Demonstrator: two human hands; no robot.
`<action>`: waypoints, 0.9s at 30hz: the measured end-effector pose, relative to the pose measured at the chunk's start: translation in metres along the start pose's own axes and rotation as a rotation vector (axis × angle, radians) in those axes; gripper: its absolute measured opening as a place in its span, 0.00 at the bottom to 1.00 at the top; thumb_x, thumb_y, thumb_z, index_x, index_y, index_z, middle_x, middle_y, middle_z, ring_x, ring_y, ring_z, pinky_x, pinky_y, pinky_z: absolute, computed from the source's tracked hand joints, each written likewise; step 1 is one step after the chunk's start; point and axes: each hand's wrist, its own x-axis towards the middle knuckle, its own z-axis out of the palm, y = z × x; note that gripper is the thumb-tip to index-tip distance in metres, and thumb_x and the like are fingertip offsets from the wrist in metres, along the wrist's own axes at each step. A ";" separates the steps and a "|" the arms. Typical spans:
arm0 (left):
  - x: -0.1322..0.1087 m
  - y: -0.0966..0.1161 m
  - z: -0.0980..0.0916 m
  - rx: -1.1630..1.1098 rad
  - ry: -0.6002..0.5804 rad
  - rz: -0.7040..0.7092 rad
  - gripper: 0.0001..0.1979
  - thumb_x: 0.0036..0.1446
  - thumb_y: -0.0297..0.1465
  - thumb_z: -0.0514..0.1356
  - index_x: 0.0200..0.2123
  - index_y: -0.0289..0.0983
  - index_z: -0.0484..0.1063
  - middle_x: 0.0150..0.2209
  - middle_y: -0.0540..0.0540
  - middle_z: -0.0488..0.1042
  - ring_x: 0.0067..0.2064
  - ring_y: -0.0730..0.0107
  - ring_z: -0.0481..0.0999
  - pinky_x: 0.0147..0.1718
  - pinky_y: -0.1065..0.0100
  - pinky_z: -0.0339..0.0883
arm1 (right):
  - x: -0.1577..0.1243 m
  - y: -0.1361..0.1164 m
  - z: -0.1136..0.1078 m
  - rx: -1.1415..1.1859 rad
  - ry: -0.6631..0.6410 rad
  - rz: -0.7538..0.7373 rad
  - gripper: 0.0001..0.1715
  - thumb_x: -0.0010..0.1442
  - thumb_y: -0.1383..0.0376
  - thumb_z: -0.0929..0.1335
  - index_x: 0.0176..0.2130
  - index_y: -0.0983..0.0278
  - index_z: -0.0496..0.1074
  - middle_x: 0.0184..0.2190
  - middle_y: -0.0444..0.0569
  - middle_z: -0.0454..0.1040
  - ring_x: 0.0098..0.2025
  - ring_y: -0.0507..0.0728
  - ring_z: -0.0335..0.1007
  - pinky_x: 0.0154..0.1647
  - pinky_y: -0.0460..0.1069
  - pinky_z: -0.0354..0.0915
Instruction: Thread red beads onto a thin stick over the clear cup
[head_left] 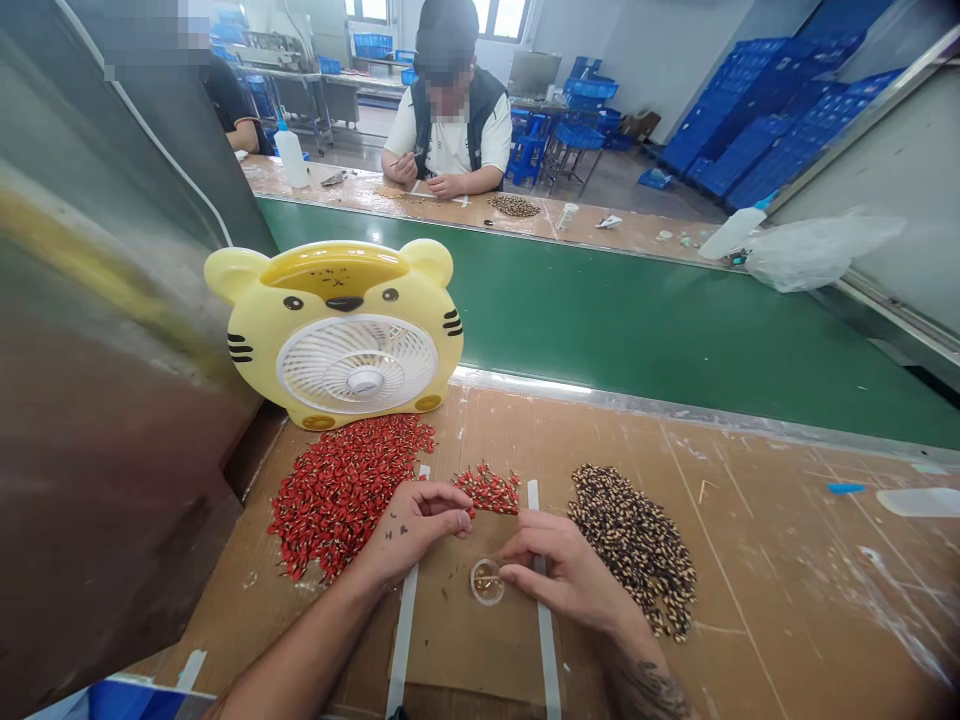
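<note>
My left hand (416,525) sits above the cardboard with its fingers curled together, its fingertips next to a small pile of red beads (487,490). If it pinches anything, it is too small to see. My right hand (562,572) grips the rim of a small transparent round dish (487,582) that has something amber inside. A large heap of red beads (345,495) lies to the left of my left hand. To the right of my right hand is a heap of dark beads with cream marks (634,548).
A yellow tiger-shaped fan (337,330) stands at the back of my cardboard-covered bench (750,560). Beyond it runs a green conveyor belt (600,310). A seated co-worker (450,130) handles small items across the belt. Stacked blue crates (757,125) fill the far right.
</note>
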 end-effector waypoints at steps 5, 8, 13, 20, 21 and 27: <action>0.002 0.001 -0.005 -0.072 0.079 0.050 0.08 0.46 0.29 0.71 0.32 0.34 0.80 0.26 0.48 0.80 0.28 0.73 0.77 0.32 0.73 0.69 | 0.025 -0.003 -0.010 -0.127 0.111 0.165 0.11 0.66 0.63 0.66 0.37 0.62 0.78 0.33 0.49 0.78 0.34 0.55 0.73 0.37 0.48 0.66; 0.002 0.000 -0.006 -0.093 0.089 0.068 0.09 0.46 0.30 0.71 0.32 0.33 0.80 0.26 0.47 0.80 0.28 0.72 0.77 0.33 0.72 0.70 | 0.051 0.001 -0.015 -0.338 0.062 0.258 0.11 0.64 0.67 0.66 0.40 0.62 0.79 0.36 0.49 0.79 0.38 0.56 0.75 0.41 0.49 0.67; 0.003 -0.001 -0.007 -0.093 0.086 0.102 0.10 0.46 0.30 0.71 0.32 0.32 0.80 0.26 0.46 0.80 0.28 0.72 0.77 0.34 0.71 0.70 | 0.085 0.010 -0.013 -0.449 -0.019 0.263 0.12 0.61 0.68 0.67 0.37 0.62 0.81 0.34 0.50 0.81 0.37 0.57 0.76 0.40 0.48 0.66; 0.002 0.002 -0.003 -0.136 0.075 0.115 0.11 0.42 0.31 0.72 0.30 0.32 0.79 0.24 0.46 0.79 0.27 0.70 0.77 0.33 0.69 0.71 | 0.099 0.012 -0.002 -0.581 -0.085 0.298 0.15 0.55 0.75 0.64 0.28 0.65 0.80 0.28 0.53 0.81 0.32 0.58 0.75 0.34 0.47 0.61; 0.003 0.002 -0.002 -0.138 0.077 0.114 0.11 0.42 0.30 0.73 0.30 0.32 0.79 0.24 0.46 0.79 0.27 0.70 0.77 0.32 0.69 0.71 | 0.100 0.013 -0.002 -0.586 -0.088 0.301 0.15 0.54 0.75 0.64 0.28 0.65 0.80 0.29 0.54 0.81 0.33 0.58 0.75 0.34 0.47 0.60; 0.006 -0.001 -0.007 -0.152 0.125 0.120 0.10 0.43 0.30 0.71 0.31 0.32 0.79 0.25 0.46 0.80 0.27 0.71 0.78 0.32 0.71 0.71 | 0.099 0.014 -0.010 -0.531 -0.148 0.256 0.15 0.53 0.76 0.65 0.33 0.63 0.79 0.30 0.48 0.80 0.33 0.55 0.73 0.34 0.44 0.60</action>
